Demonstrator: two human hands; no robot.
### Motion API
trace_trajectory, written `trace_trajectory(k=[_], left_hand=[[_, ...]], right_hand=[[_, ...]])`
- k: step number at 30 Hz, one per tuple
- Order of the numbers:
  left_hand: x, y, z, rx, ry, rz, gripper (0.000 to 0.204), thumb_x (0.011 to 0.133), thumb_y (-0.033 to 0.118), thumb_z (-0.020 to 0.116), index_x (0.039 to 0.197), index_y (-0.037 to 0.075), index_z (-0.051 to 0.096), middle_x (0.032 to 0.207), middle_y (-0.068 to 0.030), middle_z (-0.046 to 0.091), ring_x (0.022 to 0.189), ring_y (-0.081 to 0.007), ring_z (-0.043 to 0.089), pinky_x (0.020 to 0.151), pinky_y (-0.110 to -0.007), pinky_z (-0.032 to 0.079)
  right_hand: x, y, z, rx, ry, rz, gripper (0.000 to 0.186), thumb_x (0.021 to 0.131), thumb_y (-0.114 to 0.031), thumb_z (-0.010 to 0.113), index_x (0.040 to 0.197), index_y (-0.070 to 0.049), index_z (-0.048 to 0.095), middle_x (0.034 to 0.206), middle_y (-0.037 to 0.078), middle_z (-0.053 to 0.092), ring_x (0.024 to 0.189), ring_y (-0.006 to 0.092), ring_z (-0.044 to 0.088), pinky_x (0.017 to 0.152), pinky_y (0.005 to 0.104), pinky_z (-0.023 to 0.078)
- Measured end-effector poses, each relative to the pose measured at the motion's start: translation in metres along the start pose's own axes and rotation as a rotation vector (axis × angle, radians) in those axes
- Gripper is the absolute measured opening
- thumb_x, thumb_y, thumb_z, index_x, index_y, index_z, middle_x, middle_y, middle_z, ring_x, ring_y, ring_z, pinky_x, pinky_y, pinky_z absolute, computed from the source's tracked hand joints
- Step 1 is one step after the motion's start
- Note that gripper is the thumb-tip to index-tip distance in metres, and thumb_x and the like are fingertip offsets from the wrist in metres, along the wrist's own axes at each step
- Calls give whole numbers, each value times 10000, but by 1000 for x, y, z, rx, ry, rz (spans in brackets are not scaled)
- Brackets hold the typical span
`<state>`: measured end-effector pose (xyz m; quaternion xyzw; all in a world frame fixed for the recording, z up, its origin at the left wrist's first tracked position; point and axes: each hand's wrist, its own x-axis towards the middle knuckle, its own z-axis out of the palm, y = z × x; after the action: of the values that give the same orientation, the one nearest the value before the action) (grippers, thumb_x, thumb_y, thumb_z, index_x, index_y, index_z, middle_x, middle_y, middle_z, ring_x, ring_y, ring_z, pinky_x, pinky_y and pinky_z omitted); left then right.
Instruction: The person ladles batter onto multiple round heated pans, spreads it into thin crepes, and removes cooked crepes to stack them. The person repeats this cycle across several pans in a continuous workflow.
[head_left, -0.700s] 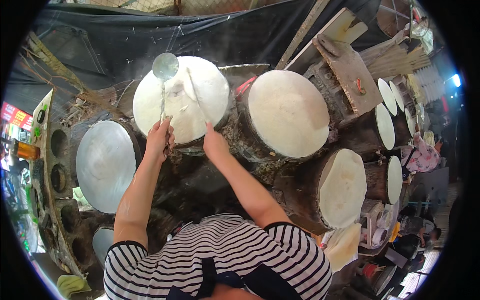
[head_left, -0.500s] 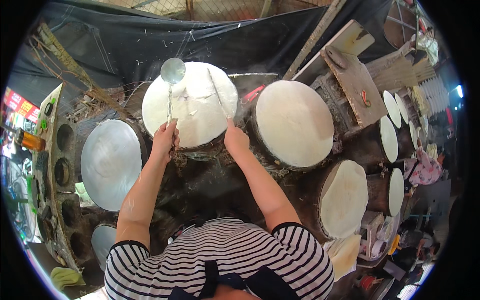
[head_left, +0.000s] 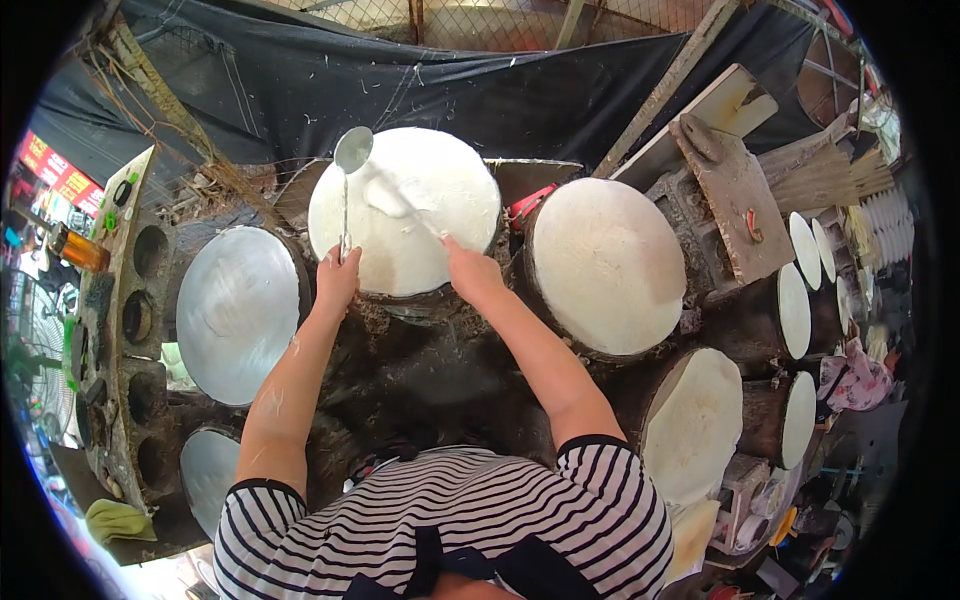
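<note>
My left hand is closed around the handle of a metal ladle, whose round bowl sits at the far left of the middle round griddle, which is coated in white batter. My right hand grips a long, thin spreading stick, angled across the batter, its far part blurred beside a thicker white patch. A second coated round griddle stands to the right of my hands. A bare silver griddle is left of my left hand.
More round griddles line the right side, some coated white. A stained board leans behind them. A concrete frame with holes runs down the left. Poles and a black sheet stand behind. A person in a flowered top is far right.
The spreading stick has swung more diagonally across the batter, and the white patch under it looks different. The whole view has shifted, with the griddles appearing farther right.
</note>
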<state>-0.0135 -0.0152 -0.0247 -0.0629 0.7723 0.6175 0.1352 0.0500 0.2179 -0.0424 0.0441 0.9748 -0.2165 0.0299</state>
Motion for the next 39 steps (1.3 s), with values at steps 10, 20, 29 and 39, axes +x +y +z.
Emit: trace_trajectory(k=[10,20,29,39], left_hand=[[1,-33,-16,635,47,398,349,843,206,554,1101,-28,530,844,-245,627,820,-398,606,731,-432,476],[-70,45,-21,-720,-254,-383,247,911,234,501,921,-12,520,690,-43,542,541,-102,507,378,-215,389],[-89,133,-42,-1884,-1013,-416,201,952,158,398,798,30,394,653,-23,405,498,-99,423,420,-222,405],[-125,173,-66,-1723,-949,-181,229,968,178,378,781,47,360,674,-19,370,509,-101,419,396,-235,386]], right_hand=[[-102,-76,144,892,299,349,499,927,-140,414,1406,-119,279,607,37,486,498,129,476,472,285,423],[-2,-98,181,1024,349,-4,454,923,-227,444,1341,-68,363,753,248,591,617,373,573,589,420,468],[-102,11,20,392,480,-145,355,890,-237,517,1225,-120,517,749,182,554,555,340,574,512,412,465],[-46,61,-43,-289,165,-38,302,878,-187,483,1178,-153,492,800,169,551,695,337,610,597,433,496]])
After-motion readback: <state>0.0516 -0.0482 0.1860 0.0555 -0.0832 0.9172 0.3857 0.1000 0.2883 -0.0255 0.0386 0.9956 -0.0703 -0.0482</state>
